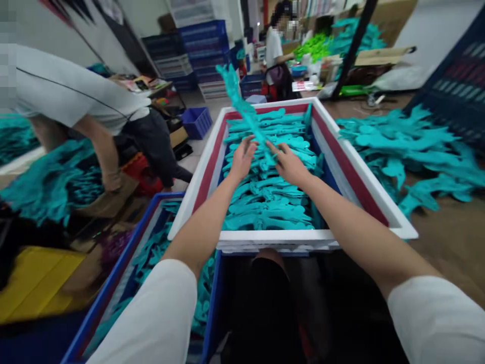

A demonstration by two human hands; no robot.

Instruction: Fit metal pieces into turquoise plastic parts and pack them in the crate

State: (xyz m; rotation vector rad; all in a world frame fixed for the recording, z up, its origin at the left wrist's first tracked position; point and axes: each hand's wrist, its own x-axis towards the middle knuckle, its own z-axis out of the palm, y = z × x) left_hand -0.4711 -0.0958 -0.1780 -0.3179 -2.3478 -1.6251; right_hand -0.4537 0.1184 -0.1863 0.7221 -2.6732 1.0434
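A long teal plastic piece [242, 106] with a branched, hand-like end points up and away over the white-rimmed crate [284, 235]. Its lower end is between my two hands. My right hand [291, 164] pinches it near that end. Close on its other side is my left hand [242, 161], with fingers apart; whether they touch the piece is blurred. Beneath both hands, similar teal pieces [269, 207] lie stacked crosswise in rows inside the crate.
A pile of loose teal pieces [413, 151] lies on the right. Lower left stands a blue crate [144, 215] holding more. A co-worker [76, 91] bends over teal pieces at left; another person [275, 48] stands farther back. Stacked blue crates [206, 45] rise behind.
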